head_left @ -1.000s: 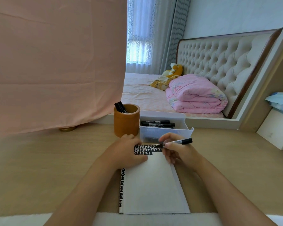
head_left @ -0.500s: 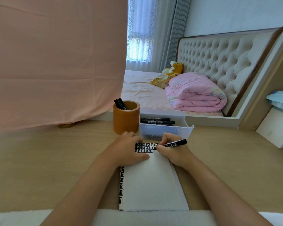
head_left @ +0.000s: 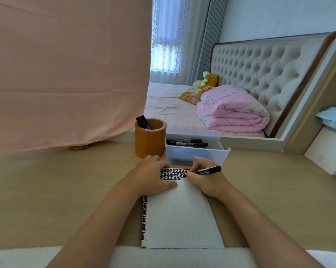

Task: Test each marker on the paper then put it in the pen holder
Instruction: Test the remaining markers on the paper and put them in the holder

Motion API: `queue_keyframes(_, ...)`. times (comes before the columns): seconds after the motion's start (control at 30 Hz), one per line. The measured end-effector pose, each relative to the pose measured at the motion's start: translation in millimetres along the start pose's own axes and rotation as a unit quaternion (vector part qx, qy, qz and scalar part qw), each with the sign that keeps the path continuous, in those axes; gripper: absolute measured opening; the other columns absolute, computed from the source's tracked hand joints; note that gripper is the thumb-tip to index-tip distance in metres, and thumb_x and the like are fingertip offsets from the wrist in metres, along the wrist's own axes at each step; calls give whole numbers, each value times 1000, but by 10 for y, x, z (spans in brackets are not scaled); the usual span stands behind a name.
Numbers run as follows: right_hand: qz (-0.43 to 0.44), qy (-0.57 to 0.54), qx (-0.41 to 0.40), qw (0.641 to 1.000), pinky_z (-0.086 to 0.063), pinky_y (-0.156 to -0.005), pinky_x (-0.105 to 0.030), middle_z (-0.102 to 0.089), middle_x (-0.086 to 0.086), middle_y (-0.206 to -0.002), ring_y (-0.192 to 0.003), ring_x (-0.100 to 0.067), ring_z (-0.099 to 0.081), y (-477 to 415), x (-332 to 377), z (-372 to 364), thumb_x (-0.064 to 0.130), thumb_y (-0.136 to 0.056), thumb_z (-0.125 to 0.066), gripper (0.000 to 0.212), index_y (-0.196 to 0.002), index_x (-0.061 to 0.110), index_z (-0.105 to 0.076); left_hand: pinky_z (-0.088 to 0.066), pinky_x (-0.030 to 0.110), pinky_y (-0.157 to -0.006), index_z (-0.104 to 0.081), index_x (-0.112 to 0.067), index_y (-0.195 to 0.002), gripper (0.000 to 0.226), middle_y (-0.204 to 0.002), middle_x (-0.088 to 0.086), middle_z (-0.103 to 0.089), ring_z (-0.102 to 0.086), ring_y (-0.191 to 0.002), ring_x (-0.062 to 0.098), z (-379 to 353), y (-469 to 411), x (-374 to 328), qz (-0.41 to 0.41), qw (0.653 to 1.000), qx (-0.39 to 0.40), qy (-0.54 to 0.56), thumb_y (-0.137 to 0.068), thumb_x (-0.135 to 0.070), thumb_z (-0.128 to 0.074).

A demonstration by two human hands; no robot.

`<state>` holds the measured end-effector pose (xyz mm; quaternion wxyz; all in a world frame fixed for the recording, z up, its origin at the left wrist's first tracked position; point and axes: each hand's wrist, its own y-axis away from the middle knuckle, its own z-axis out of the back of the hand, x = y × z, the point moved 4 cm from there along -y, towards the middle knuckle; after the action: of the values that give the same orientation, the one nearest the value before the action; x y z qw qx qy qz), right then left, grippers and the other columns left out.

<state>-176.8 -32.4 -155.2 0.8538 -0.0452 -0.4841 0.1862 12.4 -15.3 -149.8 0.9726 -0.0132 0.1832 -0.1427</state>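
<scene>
R hand [head_left: 204, 180] pinches black marker [head_left: 208, 171], label maybe "700", tip on paper [head_left: 179, 217]; L hand [head_left: 153, 176] flat on it

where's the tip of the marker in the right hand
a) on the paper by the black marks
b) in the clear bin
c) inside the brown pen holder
a: the right hand grips the marker with its tip on the paper, at the edge of the black marks.

markers [head_left: 204, 172]: at least 6 | pen holder [head_left: 150, 141]: 1 | tray [head_left: 198, 154]: 1 | paper [head_left: 178, 215]: 1
</scene>
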Motion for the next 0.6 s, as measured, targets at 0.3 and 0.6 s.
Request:
queue_keyframes(0.3,6,-12,23,1000,-39,-51,-17,-58,10,-59,-56,-3,-49,21,38,6,4,-81,-71,28,-61,16,-55,-42,35,-99,-46,-38,-140,66,-134,-8,-47,-37,-121,10,-8,-15,0,5,1000,3,-1,-82,-66,-61)
queue_keyframes(0.6,-3,-4,12,1000,-40,-53,-23,-59,3,-64,-59,-7,-49,9,28,14,8,-82,-70,26,-64,17,-54,-41,35,-99,-46,-36,-141,68,-132,-8,-48,-37,-120,11,10,2,-11,2,1000,-2,3,-82,-65,-62)
